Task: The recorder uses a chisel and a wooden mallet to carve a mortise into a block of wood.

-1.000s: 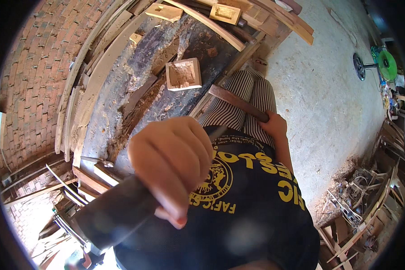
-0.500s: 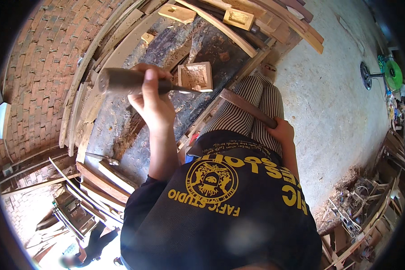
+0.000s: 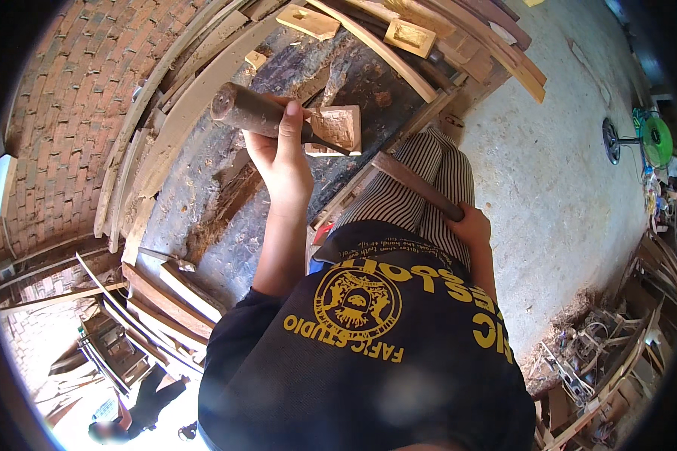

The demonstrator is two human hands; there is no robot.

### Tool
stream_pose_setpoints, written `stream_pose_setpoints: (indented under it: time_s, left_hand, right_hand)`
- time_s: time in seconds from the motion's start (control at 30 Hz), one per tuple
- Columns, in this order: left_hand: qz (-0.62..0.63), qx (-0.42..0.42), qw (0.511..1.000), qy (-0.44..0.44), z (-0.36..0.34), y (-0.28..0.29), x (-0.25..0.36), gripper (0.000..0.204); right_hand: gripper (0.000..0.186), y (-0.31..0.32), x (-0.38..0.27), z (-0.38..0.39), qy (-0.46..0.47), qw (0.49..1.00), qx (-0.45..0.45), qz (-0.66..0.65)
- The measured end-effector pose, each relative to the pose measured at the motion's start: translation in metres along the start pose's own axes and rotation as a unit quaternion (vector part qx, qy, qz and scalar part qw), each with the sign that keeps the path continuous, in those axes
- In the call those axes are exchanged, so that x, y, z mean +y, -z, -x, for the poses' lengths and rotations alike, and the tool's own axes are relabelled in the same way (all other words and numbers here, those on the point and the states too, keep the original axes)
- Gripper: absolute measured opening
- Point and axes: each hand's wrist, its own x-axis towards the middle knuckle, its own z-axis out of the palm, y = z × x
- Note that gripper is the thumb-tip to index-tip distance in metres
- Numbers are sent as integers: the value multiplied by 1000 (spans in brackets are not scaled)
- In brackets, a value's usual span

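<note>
My left hand [image 3: 284, 169] is closed around the thick brown handle of a chisel [image 3: 257, 115], thumb laid along it. The blade slants down to the right and its tip lies at the near edge of a hollowed wooden block [image 3: 356, 124]; whether it touches the wood I cannot tell. Rough chip marks cover the block's recess, and my fingers partly hide its left side. Over my striped trousers, my right hand [image 3: 472, 228] grips one end of a dark wooden bar [image 3: 417, 185]. The bar's other end points toward the block, apart from the chisel.
The block rests on a dark, worn bench [image 3: 203, 203] scattered with shavings. Two pale carved wood pieces lie at the far side, one a hollowed rectangular block [image 3: 410, 37]. Long planks line the bench beside a brick wall [image 3: 75, 113]. A green fan [image 3: 656, 141] stands at right.
My left hand has shifted right and slightly away from me, and the chisel now slants more steeply over the block's edge. The right hand still holds the bar, almost unmoved.
</note>
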Motion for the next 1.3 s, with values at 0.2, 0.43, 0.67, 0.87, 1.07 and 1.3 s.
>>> stream_pose_setpoints:
  time_s: [0.2, 0.43, 0.67, 0.87, 1.07, 1.3]
  left_hand:
    - [-40, -13, 999, -27, 3, -1, 3, 19]
    - [-27, 1, 999, -19, 5, -6, 3, 20]
    - [-79, -38, 996, -31, 11, -16, 0, 32]
    - [-337, -248, 889, -186, 21, -34, 5, 35]
    - [-326, -346, 861, -182, 37, -55, -17, 41]
    - [-322, -378, 850, -175, 36, -62, -30, 36]
  right_hand:
    - [45, 0, 1, -1, 11, 1000, 6, -9]
    - [45, 3, -3, 1, 1, 1000, -5, -15]
    - [46, 6, -4, 0, -5, 1000, -12, -13]
    - [46, 6, -6, 1, -17, 1000, -10, -7]
    - [48, -3, 1, 1, 3, 1000, -1, -9]
    - [48, 0, -2, 2, -26, 999, -39, -11]
